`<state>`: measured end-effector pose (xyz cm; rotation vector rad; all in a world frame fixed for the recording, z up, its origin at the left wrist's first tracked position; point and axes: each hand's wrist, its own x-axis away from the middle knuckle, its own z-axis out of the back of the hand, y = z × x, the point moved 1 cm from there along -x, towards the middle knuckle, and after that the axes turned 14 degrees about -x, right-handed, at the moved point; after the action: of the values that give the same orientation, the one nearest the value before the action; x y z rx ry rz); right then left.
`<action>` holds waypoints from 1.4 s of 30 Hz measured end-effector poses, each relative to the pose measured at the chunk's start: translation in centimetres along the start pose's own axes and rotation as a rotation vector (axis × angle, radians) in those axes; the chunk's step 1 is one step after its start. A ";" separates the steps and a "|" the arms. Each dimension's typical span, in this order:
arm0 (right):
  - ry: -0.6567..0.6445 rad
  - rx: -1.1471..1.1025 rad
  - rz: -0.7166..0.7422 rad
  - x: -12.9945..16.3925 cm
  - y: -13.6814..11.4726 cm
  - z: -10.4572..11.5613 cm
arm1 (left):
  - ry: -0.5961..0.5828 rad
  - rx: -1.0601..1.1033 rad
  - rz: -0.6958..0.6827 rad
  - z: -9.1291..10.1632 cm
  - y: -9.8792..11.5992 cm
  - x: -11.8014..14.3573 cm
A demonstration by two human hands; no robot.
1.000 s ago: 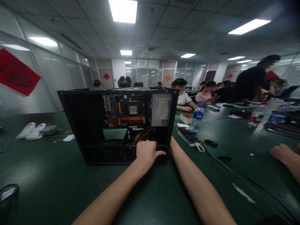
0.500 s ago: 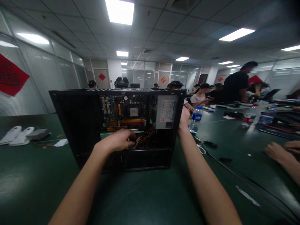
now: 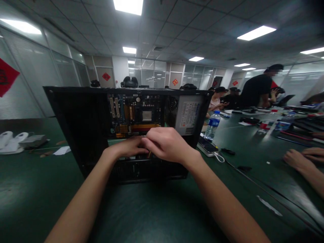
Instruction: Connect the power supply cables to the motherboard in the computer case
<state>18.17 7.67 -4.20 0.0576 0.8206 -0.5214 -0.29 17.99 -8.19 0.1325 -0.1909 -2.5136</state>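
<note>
A black computer case (image 3: 76,128) stands open on the green table (image 3: 152,209), facing me. Inside are a motherboard (image 3: 136,116) and, at the right, a grey power supply (image 3: 189,114). My left hand (image 3: 129,148) and my right hand (image 3: 168,145) meet in the case's opening, just below the motherboard. Both have their fingers curled on the bundle of coloured cables (image 3: 149,155), which they hide almost entirely; only an orange sliver shows between them.
A water bottle (image 3: 213,124) and a phone with a white cord (image 3: 208,148) lie right of the case. A black cable (image 3: 239,167) runs across the table. Another person's hands (image 3: 302,158) rest at far right. White objects (image 3: 11,141) and paper (image 3: 62,150) sit left.
My right hand left the case's right edge and came in front of the opening to join my left hand at the cables. The view moved closer to the case.
</note>
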 end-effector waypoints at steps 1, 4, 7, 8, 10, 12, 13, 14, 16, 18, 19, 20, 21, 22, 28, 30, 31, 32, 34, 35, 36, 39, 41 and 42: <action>-0.171 0.040 -0.156 0.2 1.0 -0.9 | 0.011 0.011 0.000 -0.2 -0.2 -0.1; -0.532 0.045 -0.474 1.3 3.5 -2.9 | -0.008 -0.021 0.049 -0.3 -0.8 0.0; -0.740 -0.049 -0.500 2.1 4.0 -4.2 | 0.030 -0.069 0.081 0.1 -1.3 0.3; -0.769 -0.053 -0.498 2.2 3.9 -4.6 | 0.048 -0.068 0.080 0.2 -1.4 0.4; -0.794 -0.018 -0.512 2.3 3.5 -5.1 | 0.058 -0.040 0.077 0.2 -1.6 0.4; -0.803 0.023 -0.516 2.2 3.4 -5.2 | 0.047 -0.005 0.084 -0.1 -1.6 0.2; -0.810 0.033 -0.511 2.2 3.4 -5.0 | 0.039 0.006 0.089 -0.3 -1.6 0.0; -0.816 0.034 -0.504 2.2 3.4 -4.8 | 0.030 0.011 0.093 -0.4 -1.5 -0.1; -0.828 0.024 -0.491 2.2 3.6 -4.1 | 0.013 0.014 0.093 -0.6 -1.0 -0.3; -0.847 0.018 -0.478 2.2 3.8 -3.4 | -0.002 0.012 0.085 -0.7 -0.3 -0.5; -0.854 0.023 -0.476 2.2 3.8 -3.2 | -0.010 0.010 0.079 -0.7 0.1 -0.6; -0.863 0.031 -0.478 2.2 3.7 -3.1 | -0.016 0.009 0.073 -0.7 0.4 -0.7; -0.872 0.041 -0.483 2.1 3.7 -3.0 | -0.023 0.010 0.067 -0.7 0.7 -0.7; -0.879 0.048 -0.487 2.0 3.6 -3.0 | -0.033 0.012 0.066 -0.6 0.9 -0.8; -0.886 0.049 -0.506 1.7 3.6 -3.6 | -0.146 0.063 0.095 -0.3 0.2 -0.6; -0.861 0.001 -0.490 1.7 3.8 -3.4 | -0.173 0.060 0.079 -0.3 -0.3 -0.4; -0.842 -0.041 -0.474 1.7 3.9 -3.2 | -0.178 0.052 0.069 -0.3 -0.5 -0.4; -0.815 -0.095 -0.457 1.7 4.0 -3.1 | -0.175 0.046 0.059 -0.4 -0.6 -0.3; -0.721 -0.210 -0.427 1.5 4.4 -2.8 | -0.150 0.052 0.044 -0.4 -0.8 -0.4; -0.649 -0.248 -0.420 1.3 4.6 -2.7 | -0.138 0.067 0.041 -0.4 -0.8 -0.4; -0.567 -0.264 -0.421 1.2 4.8 -2.7 | -0.119 0.084 0.039 -0.3 -0.7 -0.5; -0.357 -0.229 -0.438 1.0 5.5 -3.0 | 0.002 0.106 0.027 0.2 -0.4 -0.7; -0.295 -0.246 -0.441 1.1 5.9 -3.5 | 0.140 0.096 0.043 1.0 0.0 -0.6; -0.282 -0.288 -0.436 1.2 6.0 -3.7 | 0.209 0.091 0.060 1.5 0.3 -0.5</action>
<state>19.09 13.34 -8.51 -0.4598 0.6233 -0.7946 0.05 18.20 -6.67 0.4181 -0.2205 -2.4114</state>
